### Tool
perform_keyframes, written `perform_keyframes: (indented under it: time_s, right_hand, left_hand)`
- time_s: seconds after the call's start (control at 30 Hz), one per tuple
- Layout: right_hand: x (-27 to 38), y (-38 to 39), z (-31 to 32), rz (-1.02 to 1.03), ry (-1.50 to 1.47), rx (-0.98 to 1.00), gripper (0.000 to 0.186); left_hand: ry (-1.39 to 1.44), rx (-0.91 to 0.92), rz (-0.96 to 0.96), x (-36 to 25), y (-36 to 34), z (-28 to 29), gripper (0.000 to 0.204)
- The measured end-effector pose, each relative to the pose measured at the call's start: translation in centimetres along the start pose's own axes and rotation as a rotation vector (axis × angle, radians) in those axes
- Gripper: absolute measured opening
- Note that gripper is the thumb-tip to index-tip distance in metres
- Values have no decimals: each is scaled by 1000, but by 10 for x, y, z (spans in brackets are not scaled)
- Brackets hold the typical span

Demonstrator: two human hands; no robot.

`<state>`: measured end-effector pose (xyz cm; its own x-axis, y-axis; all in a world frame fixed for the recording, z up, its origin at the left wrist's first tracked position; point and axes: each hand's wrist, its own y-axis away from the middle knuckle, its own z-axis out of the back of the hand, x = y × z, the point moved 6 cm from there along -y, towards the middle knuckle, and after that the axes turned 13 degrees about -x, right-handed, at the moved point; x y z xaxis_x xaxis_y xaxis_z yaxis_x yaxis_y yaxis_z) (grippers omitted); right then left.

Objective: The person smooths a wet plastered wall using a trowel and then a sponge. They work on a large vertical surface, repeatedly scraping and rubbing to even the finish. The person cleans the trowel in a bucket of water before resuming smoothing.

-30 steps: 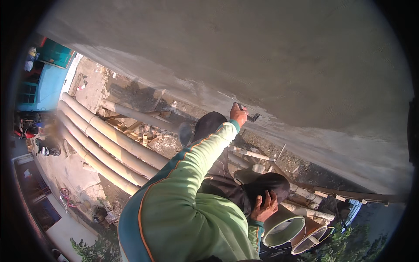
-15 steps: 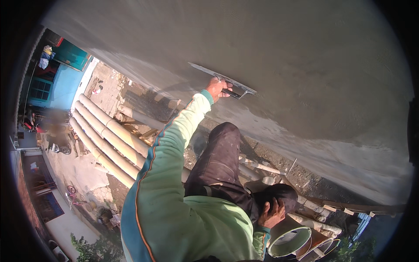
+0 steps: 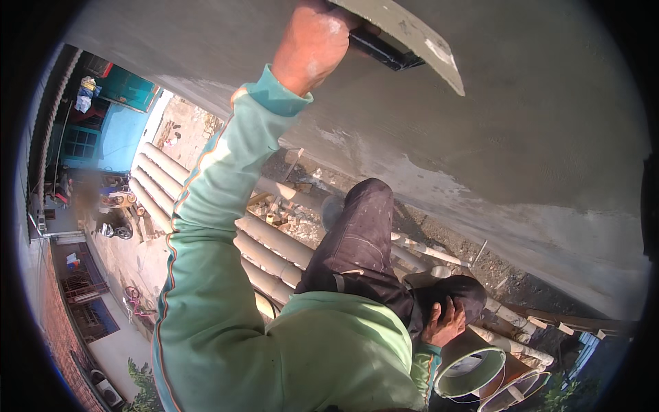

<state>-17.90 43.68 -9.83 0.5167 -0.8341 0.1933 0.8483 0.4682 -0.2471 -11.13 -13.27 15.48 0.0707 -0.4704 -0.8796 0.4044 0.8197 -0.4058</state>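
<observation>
High in the head view, my left hand (image 3: 312, 51) is closed around the black handle of a plastering trowel (image 3: 419, 34). The trowel's long flat blade carries grey smears and stands in front of the grey plastered wall (image 3: 522, 130); whether it touches the wall I cannot tell. Part of the blade is cut off by the upper edge. My right hand (image 3: 445, 323) lies on my dark-trousered knee (image 3: 463, 295), fingers apart, holding nothing.
Beside my right hand stand a round bucket (image 3: 473, 374) and another container (image 3: 515, 393). Bamboo poles (image 3: 274, 254) run below me, with rubble and ground beneath. A blue building (image 3: 123, 134), parked motorbikes and a pink bicycle (image 3: 137, 302) are far off to the left.
My left hand and the trowel have moved upward and much closer to the camera, with the blade at a different tilt. My right hand stays on the knee; the whole view has shifted slightly.
</observation>
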Motion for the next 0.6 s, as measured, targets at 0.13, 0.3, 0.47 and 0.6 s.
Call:
perform_keyframes:
  time_s: [0.13, 0.3, 0.47, 0.6]
  right_hand:
    - [3, -1, -5, 3, -20, 32, 51]
    - [0, -3, -1, -4, -42, 40, 50]
    - [-2, -6, 0, -27, -47, 20, 47]
    - [1, -7, 5, -53, -73, 28, 47]
  left_hand:
    - [-383, -151, -121, 191, 84, 14, 28]
    - [-661, -128, 42, 302, 29, 95, 33]
    - [-781, -143, 83, 249, -26, 94, 41]
    - [-816, -18, 177, 221, 17, -18, 40]
